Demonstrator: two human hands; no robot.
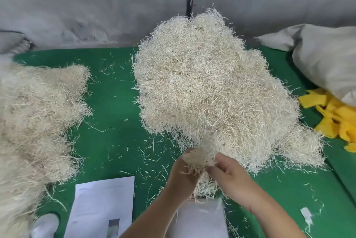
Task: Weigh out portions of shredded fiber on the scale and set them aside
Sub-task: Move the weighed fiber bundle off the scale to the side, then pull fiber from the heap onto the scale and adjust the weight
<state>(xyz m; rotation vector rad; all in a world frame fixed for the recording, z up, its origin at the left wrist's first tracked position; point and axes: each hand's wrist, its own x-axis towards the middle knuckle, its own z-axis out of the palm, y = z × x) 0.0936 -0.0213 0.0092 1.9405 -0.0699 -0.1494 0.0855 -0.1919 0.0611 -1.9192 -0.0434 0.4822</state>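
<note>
Item: tuft of shredded fiber (198, 158), pinched between left hand (183, 175) and right hand (229, 177) at 6 o'clock, directly above the scale (200, 216), whose pan is mostly hidden. Source: large heap (208, 91), centre. Second fiber mass (38, 114) at 9 o'clock, possibly weighed portions; much evidently left unweighed. Also: paper sheet (102, 205) at 7 o'clock, yellow scraps (335, 116) at 3 o'clock.

Your hands and the fiber tuft (200, 158) hide most of the scale (200, 216); its display is out of sight. The left heap (34, 122) runs past the edge, blurred.
</note>
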